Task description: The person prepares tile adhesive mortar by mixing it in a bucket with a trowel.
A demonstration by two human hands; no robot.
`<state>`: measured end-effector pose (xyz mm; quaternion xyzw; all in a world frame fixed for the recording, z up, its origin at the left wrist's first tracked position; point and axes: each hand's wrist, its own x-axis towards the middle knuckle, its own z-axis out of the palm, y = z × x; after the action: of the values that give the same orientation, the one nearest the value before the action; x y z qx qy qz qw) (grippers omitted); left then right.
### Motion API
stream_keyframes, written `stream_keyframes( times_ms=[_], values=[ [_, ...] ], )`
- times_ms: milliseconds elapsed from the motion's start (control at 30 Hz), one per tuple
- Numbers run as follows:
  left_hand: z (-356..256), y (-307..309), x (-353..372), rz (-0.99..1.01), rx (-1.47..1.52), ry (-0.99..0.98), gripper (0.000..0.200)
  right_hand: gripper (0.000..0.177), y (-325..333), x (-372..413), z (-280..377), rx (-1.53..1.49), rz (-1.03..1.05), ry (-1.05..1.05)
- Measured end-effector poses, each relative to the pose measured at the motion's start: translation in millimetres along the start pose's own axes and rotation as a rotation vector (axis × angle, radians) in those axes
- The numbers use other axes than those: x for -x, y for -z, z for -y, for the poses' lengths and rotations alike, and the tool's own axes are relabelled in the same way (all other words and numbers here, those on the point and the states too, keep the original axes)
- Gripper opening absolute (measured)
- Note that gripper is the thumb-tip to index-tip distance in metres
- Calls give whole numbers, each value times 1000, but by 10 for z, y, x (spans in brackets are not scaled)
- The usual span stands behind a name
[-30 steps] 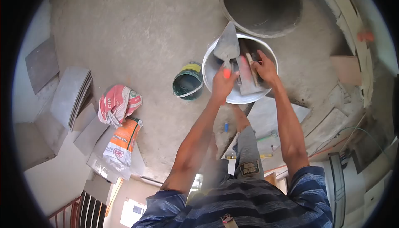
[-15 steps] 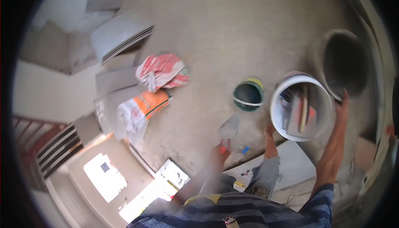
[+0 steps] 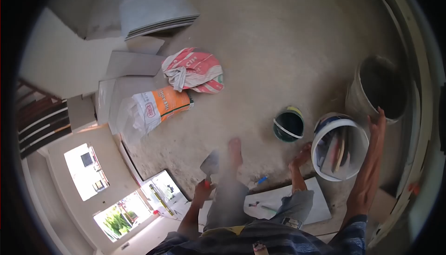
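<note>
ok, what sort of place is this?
Probably a building interior under construction or renovation, likely being tiled. Pointers: an orange-and-white bag whose print seems to start with "TILE", a stack of flat slabs, and a trowel in the left hand.

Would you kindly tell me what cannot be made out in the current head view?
Head view: most of the handle of the trowel, covered by the left hand.
Head view: the lower ends of the tools in the white bucket, hidden by one another.
Head view: the bottom of the large tub, lost in shadow.
Head view: the person's left shin, blurred by haze.
</note>
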<state>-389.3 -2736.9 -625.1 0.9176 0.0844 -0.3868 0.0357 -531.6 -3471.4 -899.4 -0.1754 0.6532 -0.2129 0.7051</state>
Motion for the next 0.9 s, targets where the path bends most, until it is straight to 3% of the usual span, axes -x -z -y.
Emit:
stream_keyframes(
  times_ms=[67,133,200,267,333,433,633,700,800,900],
  values=[
    [256,33,-337,8,-144,-12,46,36,-303,158,-85,7,37,4],
    [471,17,-719,-56,-147,49,49,33,-714,609,-168,200,175,162],
    [571,24,-1132,-52,-131,98,57,30,-1015,771,-175,282,180,221],
    [571,76,-1718,-1,-40,72,58,41,-1385,877,-251,276,239,176],
    [654,113,-1991,139,170,239,56,36,-2080,1283,-446,215,173,-57],
    [619,203,-2482,184,334,364,43,23,-2903,1513,-978,223,256,-41],
    [1028,175,-3375,225,496,387,34,26,-4356,1923,-2054,306,458,-86],
    [1164,99,-3646,249,578,338,33,27,-4663,1856,-2395,346,468,-109],
    [1234,70,-4004,292,559,471,39,28,-4982,1767,-2886,342,503,-140],
    [1560,-413,-4288,154,556,656,46,31,-5127,1831,-3383,397,507,-92]
  ],
)
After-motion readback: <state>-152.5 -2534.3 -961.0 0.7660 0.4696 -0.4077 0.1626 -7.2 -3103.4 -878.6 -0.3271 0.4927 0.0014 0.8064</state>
